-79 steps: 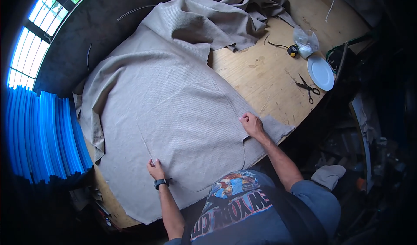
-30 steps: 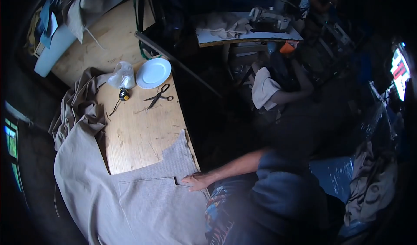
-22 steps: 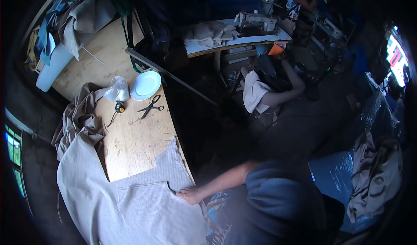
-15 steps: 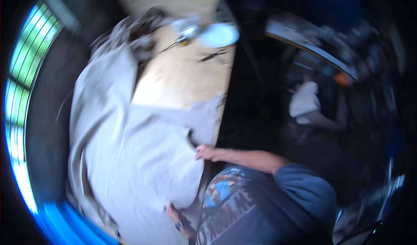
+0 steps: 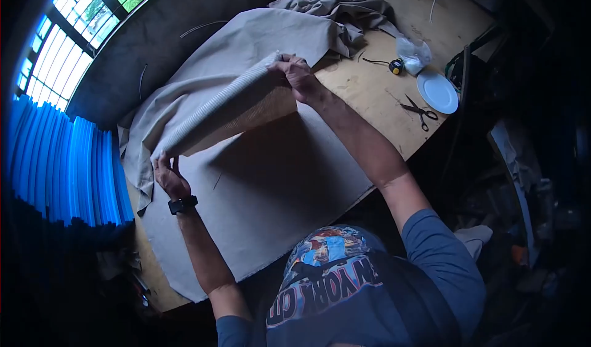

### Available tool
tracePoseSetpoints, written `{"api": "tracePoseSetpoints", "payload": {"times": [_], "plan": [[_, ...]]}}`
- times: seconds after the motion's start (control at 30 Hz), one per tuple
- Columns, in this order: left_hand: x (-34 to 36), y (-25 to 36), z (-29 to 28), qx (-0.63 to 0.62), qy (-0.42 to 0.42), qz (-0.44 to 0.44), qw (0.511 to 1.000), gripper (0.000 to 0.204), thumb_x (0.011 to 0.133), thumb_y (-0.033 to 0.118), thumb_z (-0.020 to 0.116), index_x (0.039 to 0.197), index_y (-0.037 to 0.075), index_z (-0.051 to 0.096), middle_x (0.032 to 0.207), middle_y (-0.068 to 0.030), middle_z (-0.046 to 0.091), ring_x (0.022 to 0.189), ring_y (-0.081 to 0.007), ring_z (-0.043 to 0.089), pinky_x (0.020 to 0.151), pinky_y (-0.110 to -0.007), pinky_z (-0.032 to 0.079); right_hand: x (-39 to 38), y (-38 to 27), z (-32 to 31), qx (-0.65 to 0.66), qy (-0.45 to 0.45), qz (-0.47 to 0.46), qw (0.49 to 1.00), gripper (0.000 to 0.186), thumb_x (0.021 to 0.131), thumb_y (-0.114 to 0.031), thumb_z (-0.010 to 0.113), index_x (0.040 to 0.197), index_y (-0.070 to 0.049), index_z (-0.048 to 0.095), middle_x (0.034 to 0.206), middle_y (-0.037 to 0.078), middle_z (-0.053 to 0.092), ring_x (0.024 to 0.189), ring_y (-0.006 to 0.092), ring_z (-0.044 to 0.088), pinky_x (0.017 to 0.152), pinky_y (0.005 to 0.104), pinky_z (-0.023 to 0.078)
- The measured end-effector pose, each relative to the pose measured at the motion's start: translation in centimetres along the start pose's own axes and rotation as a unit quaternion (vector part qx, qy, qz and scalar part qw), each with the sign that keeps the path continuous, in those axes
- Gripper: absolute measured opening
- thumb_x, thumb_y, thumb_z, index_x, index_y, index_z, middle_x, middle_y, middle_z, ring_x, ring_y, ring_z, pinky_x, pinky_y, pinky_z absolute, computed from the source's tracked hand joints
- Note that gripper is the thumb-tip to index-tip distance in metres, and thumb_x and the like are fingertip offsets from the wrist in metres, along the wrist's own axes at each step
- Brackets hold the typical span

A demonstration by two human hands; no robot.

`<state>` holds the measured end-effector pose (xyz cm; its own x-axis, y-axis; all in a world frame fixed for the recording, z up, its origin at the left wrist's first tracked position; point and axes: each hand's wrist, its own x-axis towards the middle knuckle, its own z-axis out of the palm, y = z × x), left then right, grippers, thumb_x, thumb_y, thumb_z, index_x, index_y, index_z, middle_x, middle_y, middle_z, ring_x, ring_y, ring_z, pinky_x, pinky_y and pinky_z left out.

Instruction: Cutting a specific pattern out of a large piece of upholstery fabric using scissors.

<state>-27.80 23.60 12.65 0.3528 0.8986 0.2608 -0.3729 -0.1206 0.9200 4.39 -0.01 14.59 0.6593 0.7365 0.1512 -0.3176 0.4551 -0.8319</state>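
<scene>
Both arms are stretched out over a table covered in grey-beige fabric. Between my hands a piece of beige fabric [image 5: 218, 104] is held up; its raised upper edge looks ribbed, and its shaded side faces me. My right hand [image 5: 295, 77] is closed on its far right end. At the near left end my left hand [image 5: 171, 179], a black watch on its wrist, pinches the other corner. Below the lifted piece, a wide fabric sheet [image 5: 246, 224] lies flat on the table, shadowed in the middle. A small dark line marks the flat sheet near my left hand.
Scissors [image 5: 420, 111], a white plate [image 5: 438, 92], a yellow-black tape measure [image 5: 396, 67] and a clear plastic bag [image 5: 414, 53] lie on the wooden table [image 5: 369, 95] at right. Bunched fabric [image 5: 345, 15] is at the back. Blue corrugated sheets [image 5: 68, 168] stand left beneath a barred window.
My hands have moved from the fabric's near right edge toward the far left, raising a piece of fabric between them. The view has swung round, and the blur is gone.
</scene>
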Motion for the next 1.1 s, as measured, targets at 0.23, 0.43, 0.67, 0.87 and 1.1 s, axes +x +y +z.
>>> {"api": "tracePoseSetpoints", "payload": {"times": [0.23, 0.43, 0.67, 0.87, 1.1], "plan": [[-7.5, 2.3, 0.6, -0.034, -0.054, 0.041, 0.997, 0.042, 0.094, 0.018, 0.055, 0.129, -0.006, 0.053, 0.126, -0.0145, 0.061, 0.117, -0.0231, 0.057, 0.104, -0.035, 0.041, -6.7, -2.1, -2.5, -0.023, -0.072, -0.043, 0.996, 0.01, 0.09, -0.01, 0.064, 0.099, -0.005, 0.065, 0.084, -0.002, 0.064, 0.077, 0.0049, 0.059, 0.074, 0.022, 0.05], [-19.5, -9.9, -3.9, 0.069, 0.086, -0.296, 0.949, 0.011, 0.094, 0.016, 0.059, 0.086, 0.014, 0.052, 0.075, 0.0037, 0.05, 0.066, -0.01, 0.051, 0.06, -0.027, 0.046, -16.6, 10.6, -10.9, -0.181, 0.12, 0.157, 0.963, 0.009, 0.085, -0.01, 0.071, 0.084, -0.005, 0.064, 0.075, -0.003, 0.059, 0.065, 0.0058, 0.048, 0.062, 0.0222, 0.039], [-26.1, -15.6, -6.1, 0.207, 0.123, -0.424, 0.873, 0.023, 0.095, 0.025, 0.062, 0.082, 0.013, 0.047, 0.07, 0.0041, 0.045, 0.056, -0.0076, 0.044, 0.045, -0.024, 0.038, -24.3, 17.9, -15.0, -0.228, 0.189, 0.339, 0.893, 0.025, 0.089, -0.02, 0.071, 0.091, 0.003, 0.061, 0.076, 0.006, 0.059, 0.061, 0.0143, 0.059, 0.043, 0.0295, 0.056], [-28.2, -14.6, -6.8, 0.286, 0.05, -0.403, 0.868, 0.015, 0.095, 0.019, 0.063, 0.09, 0.007, 0.054, 0.074, 0.0014, 0.057, 0.053, -0.0073, 0.048, 0.044, -0.024, 0.037, -28.2, 16.6, -14.4, -0.25, 0.167, 0.346, 0.889, 0.028, 0.088, -0.019, 0.069, 0.096, 0.007, 0.061, 0.082, 0.012, 0.065, 0.062, 0.0166, 0.064, 0.043, 0.0311, 0.057], [-30.0, -14.2, -8.3, 0.291, 0.058, -0.439, 0.848, 0.015, 0.094, 0.02, 0.066, 0.093, 0.008, 0.056, 0.072, 0.0028, 0.054, 0.055, -0.0082, 0.049, 0.046, -0.023, 0.041, -30.5, 15.5, -14.7, -0.238, 0.148, 0.399, 0.873, 0.029, 0.092, -0.017, 0.064, 0.107, 0.006, 0.061, 0.085, 0.01, 0.068, 0.059, 0.013, 0.062, 0.044, 0.0256, 0.054]]}}
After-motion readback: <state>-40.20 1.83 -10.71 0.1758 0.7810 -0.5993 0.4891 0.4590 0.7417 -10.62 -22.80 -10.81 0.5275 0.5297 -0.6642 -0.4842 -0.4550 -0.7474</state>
